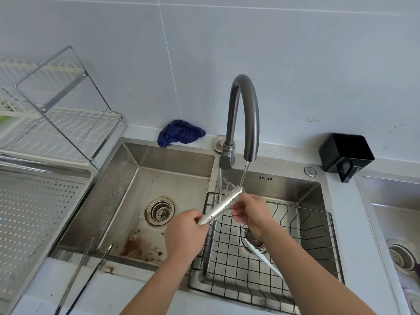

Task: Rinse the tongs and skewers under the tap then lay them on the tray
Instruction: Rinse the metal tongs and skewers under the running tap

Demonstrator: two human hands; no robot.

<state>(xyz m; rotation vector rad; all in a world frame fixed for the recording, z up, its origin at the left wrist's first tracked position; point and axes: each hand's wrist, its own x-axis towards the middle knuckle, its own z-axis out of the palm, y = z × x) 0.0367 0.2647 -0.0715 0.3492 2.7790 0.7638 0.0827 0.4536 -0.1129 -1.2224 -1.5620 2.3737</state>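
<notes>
Silver tongs (pixel 221 206) are held slanted under the running tap (pixel 244 114), their toothed tips in the water stream. My left hand (pixel 184 233) grips the handle end. My right hand (pixel 248 211) pinches the tongs near the tips, fingers curled round the metal. A second pair of long tongs (pixel 86 267) lies across the front edge of the left basin. A pale utensil (pixel 263 255) lies in the black wire basket (pixel 318 246) in the right basin. The perforated steel tray (pixel 34 208) sits at the left. No skewers are plainly visible.
A blue cloth (pixel 180 133) lies behind the left basin (pixel 136 201), which has brown stains. A wire dish rack (pixel 56 105) stands at the far left. A black container (pixel 345 155) sits at the right, with another sink (pixel 397 223) beyond.
</notes>
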